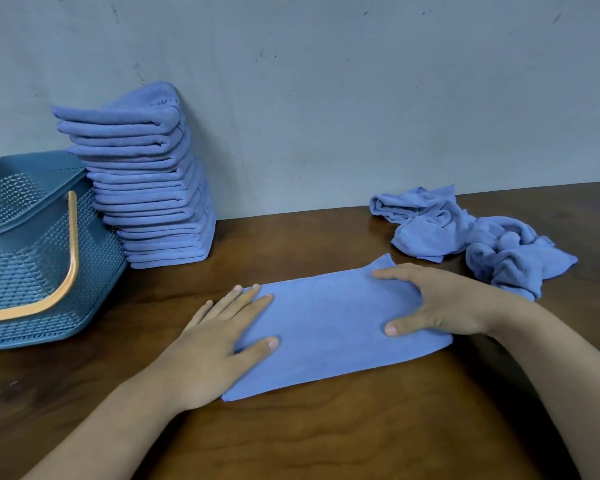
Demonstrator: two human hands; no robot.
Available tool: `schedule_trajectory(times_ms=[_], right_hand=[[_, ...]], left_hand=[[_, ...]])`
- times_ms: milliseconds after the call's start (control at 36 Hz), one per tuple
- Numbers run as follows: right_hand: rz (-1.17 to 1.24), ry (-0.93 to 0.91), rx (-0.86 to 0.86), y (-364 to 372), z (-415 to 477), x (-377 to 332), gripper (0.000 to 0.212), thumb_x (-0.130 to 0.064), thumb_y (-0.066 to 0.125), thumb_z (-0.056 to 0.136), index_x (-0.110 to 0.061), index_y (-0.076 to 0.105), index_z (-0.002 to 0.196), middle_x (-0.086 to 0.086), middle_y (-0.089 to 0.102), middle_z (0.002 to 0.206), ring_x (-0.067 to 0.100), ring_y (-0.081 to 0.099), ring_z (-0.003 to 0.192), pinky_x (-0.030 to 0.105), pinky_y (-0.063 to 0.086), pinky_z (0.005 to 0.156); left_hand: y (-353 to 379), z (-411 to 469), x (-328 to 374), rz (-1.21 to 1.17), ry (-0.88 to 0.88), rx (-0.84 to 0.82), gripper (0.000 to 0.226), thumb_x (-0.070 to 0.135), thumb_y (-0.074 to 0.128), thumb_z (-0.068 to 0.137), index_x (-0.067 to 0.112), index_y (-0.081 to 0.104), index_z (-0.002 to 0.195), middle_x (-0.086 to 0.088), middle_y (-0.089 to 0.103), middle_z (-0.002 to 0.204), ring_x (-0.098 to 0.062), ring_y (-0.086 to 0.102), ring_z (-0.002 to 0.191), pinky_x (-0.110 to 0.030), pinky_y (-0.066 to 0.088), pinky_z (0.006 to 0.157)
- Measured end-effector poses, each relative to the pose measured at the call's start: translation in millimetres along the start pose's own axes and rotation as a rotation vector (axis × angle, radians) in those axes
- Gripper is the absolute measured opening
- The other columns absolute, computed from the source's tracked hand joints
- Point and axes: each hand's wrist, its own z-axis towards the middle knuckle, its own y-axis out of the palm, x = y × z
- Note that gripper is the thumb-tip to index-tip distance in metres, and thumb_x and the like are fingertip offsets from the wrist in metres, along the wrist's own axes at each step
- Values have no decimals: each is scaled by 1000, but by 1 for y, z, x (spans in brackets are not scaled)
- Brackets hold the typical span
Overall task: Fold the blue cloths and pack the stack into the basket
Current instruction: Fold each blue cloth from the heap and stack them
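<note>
Tilted basket [32,258] beside folded stack [149,188], crumpled cloths [465,233] apart

Blue cloth [329,327], folded to a long rectangle, lies flat at mid-desk [326,441]. A tall stack of folded cloths [153,188] stands at the rear edge, touching the teal mesh basket [32,258] at the left edge. Crumpled cloths [465,233] lie rear right.

The dark brown wooden table [326,438] carries a teal perforated plastic basket [32,271] with an orange handle at the left. A tall stack of folded blue cloths [153,188] stands just beside the basket, a flat blue cloth [333,334] lies in the middle, and a heap of crumpled blue cloths [465,233] lies at the back right.
</note>
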Motion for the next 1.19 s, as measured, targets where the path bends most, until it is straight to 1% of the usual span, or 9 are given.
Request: schedule_trajectory(times_ms=[111, 194, 306, 444, 528, 639, 778, 917, 1194], right_hand=[[114, 20, 96, 2, 3, -8, 65, -53, 89, 79, -59, 57, 135, -37, 46, 140, -14, 44, 127, 17, 41, 99], [214, 6, 181, 6, 5, -13, 47, -39, 80, 92, -59, 62, 131, -27, 53, 144, -8, 49, 131, 23, 43, 104], [283, -10, 237, 9, 3, -30, 51, -24, 75, 97, -59, 63, 132, -22, 61, 139, -10, 58, 120, 23, 47, 100], [202, 7, 199, 2, 4, -65, 56, -28, 74, 97, -66, 57, 134, -22, 59, 137, 2, 56, 126, 39, 46, 113], [162, 1, 185, 2, 5, -91, 56, -25, 72, 98, -63, 57, 136, -22, 60, 137, -2, 54, 123, 33, 46, 110], [79, 26, 173, 4, 11, -123, 55, -22, 68, 100, -52, 55, 144, -26, 56, 131, -9, 52, 112, 17, 44, 88], [6, 28, 134, 12, 16, -158, 56, -21, 68, 99, -46, 54, 147, -22, 56, 132, -8, 54, 109, 12, 41, 79], [-3, 18, 92, 37, 30, -177, 61, -20, 70, 96, -44, 53, 150, -20, 51, 148, 3, 49, 133, 21, 42, 104], [270, 38, 67, 108, 43, -154, 63, -22, 67, 97, -55, 50, 148, -24, 39, 154, 1, 41, 136, 22, 38, 99]], left_hand=[[3, 3, 0, 1, 1, 17, 75, 83, 25, 96, 56, 5, 163, 40, -14, 165, 18, -28, 147, -35, -7, 131], [5, 4, -3, -15, 8, 31, 76, 83, 27, 96, 55, 7, 164, 38, -12, 167, 17, -25, 148, -35, -7, 131], [6, 4, -4, -47, 18, 52, 76, 82, 29, 97, 54, 8, 164, 37, -11, 168, 14, -23, 151, -37, -7, 131], [9, 6, -8, -103, 25, 92, 79, 82, 35, 96, 49, 15, 165, 35, -4, 170, 12, -17, 153, -35, -6, 131], [11, 7, -11, -146, 34, 115, 80, 81, 39, 95, 46, 20, 165, 35, 3, 169, 11, -10, 155, -37, -3, 131], [10, 11, -15, -327, 28, 206, 59, 60, 52, 102, 46, 38, 157, 31, 28, 164, 4, 15, 156, -38, 14, 131], [-6, 12, -24, -753, -86, 488, 24, 29, 54, 108, 44, 66, 124, 24, 66, 124, 4, 59, 118, -26, 49, 101], [-10, 16, -29, -927, -189, 507, 28, 18, 47, 107, 37, 68, 107, 13, 74, 95, -9, 69, 90, -30, 53, 83], [-6, 18, -31, -834, -191, 406, 30, 13, 45, 104, 36, 59, 119, 22, 74, 91, -2, 69, 90, -32, 56, 90]])
